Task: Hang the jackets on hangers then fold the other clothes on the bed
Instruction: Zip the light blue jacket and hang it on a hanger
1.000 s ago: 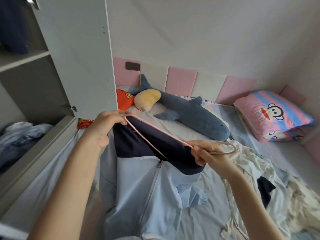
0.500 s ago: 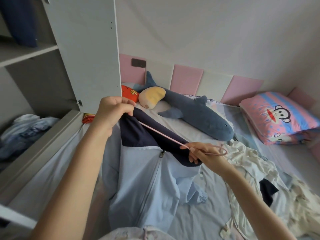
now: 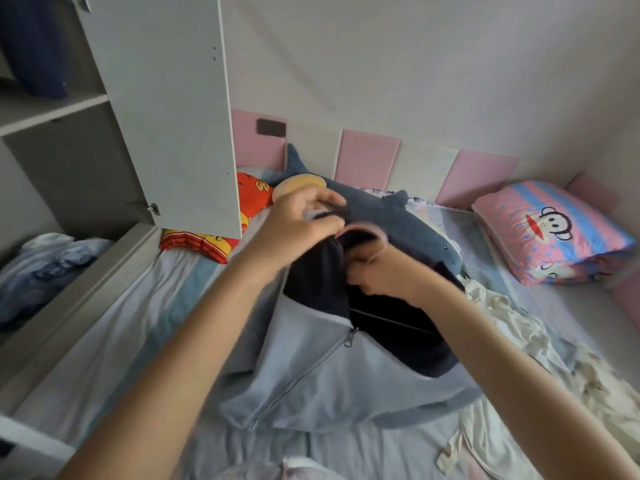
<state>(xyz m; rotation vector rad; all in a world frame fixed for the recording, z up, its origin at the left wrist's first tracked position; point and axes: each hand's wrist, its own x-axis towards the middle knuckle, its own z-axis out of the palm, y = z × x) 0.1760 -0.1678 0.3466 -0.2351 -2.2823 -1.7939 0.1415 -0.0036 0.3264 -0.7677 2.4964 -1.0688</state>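
Jacket [image 3: 329, 375] at centre of frame: light blue body, navy shoulders and collar, zip open above the pull. Lies draped down onto the bed [image 3: 156, 306], lifted at the neck by both hands.

Left hand [image 3: 304, 223] just above centre. Pinches the navy collar edge between thumb and fingers.

Right hand [image 3: 381, 271] close beside it to the right, blurred. Curls round the neck of a pink hanger [image 3: 362, 226]; hook alone visible, arching over the knuckles, the rest hidden inside the navy cloth.

Wardrobe [image 3: 69, 174] along the left edge, grey door [image 3: 166, 109] swung out over the bed at upper left. Holds a dark blue garment [image 3: 34, 46] in the top compartment, above the shelf board at the upper left corner, and a heap of pale blue clothes [image 3: 45, 265] in the bottom compartment, middle left.

Cream clothes [image 3: 502, 323] crumpled on the sheet at right, near the jacket's hem.

Plush shark [image 3: 408, 223] behind the hands, along pink and cream wall panels [image 3: 367, 157]. Red cushion [image 3: 252, 195] by the door's lower corner. Monkey pillow [image 3: 550, 230] at far right.
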